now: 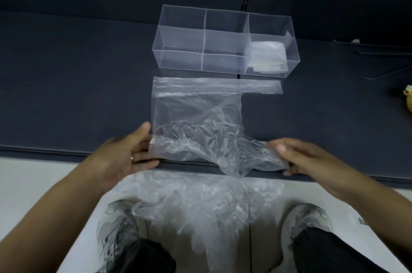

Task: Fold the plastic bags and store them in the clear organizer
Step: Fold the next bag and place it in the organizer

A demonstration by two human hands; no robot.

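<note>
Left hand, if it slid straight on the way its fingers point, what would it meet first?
The plastic bag it holds; the left hand points right across it, toward the right hand, though blur leaves the angle uncertain.

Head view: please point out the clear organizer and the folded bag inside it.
clear plastic compartment organizer (pixel 178 59), head view, left front wall.
folded translucent plastic bag (pixel 267 55), head view, its middle.
</note>
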